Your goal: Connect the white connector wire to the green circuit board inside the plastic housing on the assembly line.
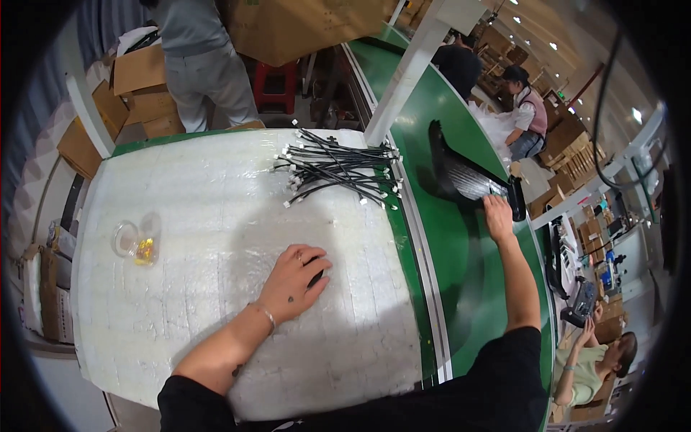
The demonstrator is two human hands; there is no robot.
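Note:
My left hand is over the white padded worktop, its fingers curled round a small black object mostly hidden by them. Out over the green conveyor belt, my right hand grips the near edge of a black plastic shell with a ribbed, shiny inside and a curved arm at its far end. Farther up the worktop, ahead of my left hand, lies a loose pile of short black cables with white connectors at their ends.
A clear round container with something yellow stands at the worktop's left. A white post rises between worktop and belt. Cardboard boxes and a person stand beyond the far edge; other people sit along the belt's right side, near another black unit.

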